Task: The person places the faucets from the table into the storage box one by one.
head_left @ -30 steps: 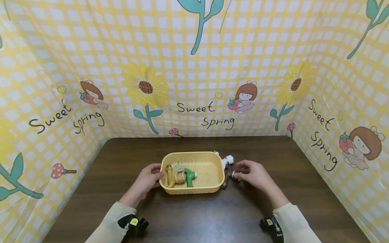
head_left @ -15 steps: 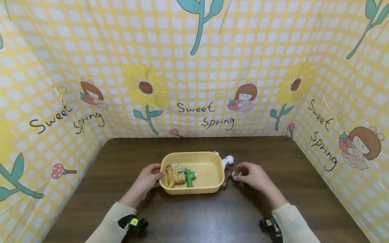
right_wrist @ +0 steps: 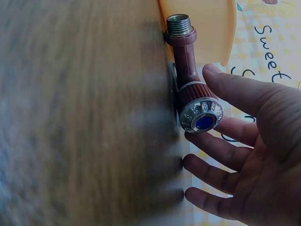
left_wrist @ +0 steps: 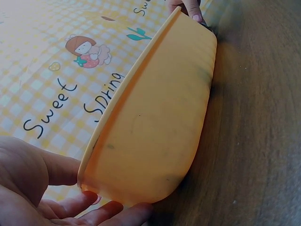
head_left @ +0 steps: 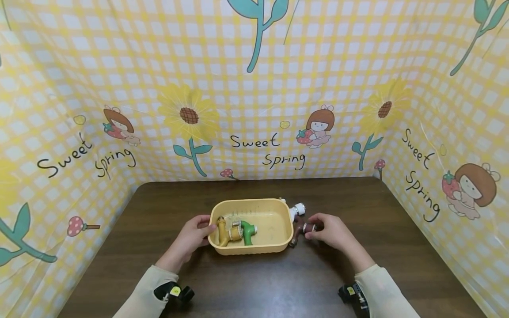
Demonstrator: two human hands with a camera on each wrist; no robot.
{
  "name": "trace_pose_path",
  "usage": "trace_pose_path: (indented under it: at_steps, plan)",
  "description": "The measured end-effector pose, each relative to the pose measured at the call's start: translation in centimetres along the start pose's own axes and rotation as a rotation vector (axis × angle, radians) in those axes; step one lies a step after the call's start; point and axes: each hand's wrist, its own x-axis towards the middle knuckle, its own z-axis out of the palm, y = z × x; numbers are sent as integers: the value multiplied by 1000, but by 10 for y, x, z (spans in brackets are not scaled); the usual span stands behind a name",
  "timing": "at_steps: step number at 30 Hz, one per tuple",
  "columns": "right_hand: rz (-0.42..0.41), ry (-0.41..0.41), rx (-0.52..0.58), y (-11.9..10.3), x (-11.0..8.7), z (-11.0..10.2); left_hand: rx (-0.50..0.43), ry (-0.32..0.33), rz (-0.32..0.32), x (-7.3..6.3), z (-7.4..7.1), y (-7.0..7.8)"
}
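A yellow plastic tub (head_left: 274, 248) stands mid-table. My left hand (head_left: 195, 234) grips its left end, thumb over the rim and fingers against the outside wall, as the left wrist view shows. Inside the tub, at the left, lie a brass-yellow tap (head_left: 223, 233) and a green tap (head_left: 248, 232). A brown tap (right_wrist: 188, 66) with a ribbed knob, blue-centred cap and threaded metal end lies on the table, just right of the tub. My right hand (head_left: 332, 229) pinches its knob between thumb and index finger; the other fingers are spread loosely below.
A white tap (head_left: 298, 210) pokes out behind the tub's right end, partly hidden by it. The dark wooden table (head_left: 254, 282) is bordered at the back and sides by a yellow checked cloth (head_left: 254, 101).
My right thumb and fingers have shifted slightly around the brown tap's knob. The left hand and tub have kept their place, and the head view has turned a little.
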Motion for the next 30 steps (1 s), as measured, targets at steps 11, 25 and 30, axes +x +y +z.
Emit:
trace_pose_path:
  at_steps: [11, 25, 30]
  plan:
    - [-19, 13, -45, 5, 3, 3, -9, -5, 16, 0, 0, -3]
    - [-21, 44, -82, 2, 2, 5, -2, -12, 13, 1, -1, 0]
    - [-6, 48, -63, 2, 1, 5, 13, -21, 3, 2, -3, 1]
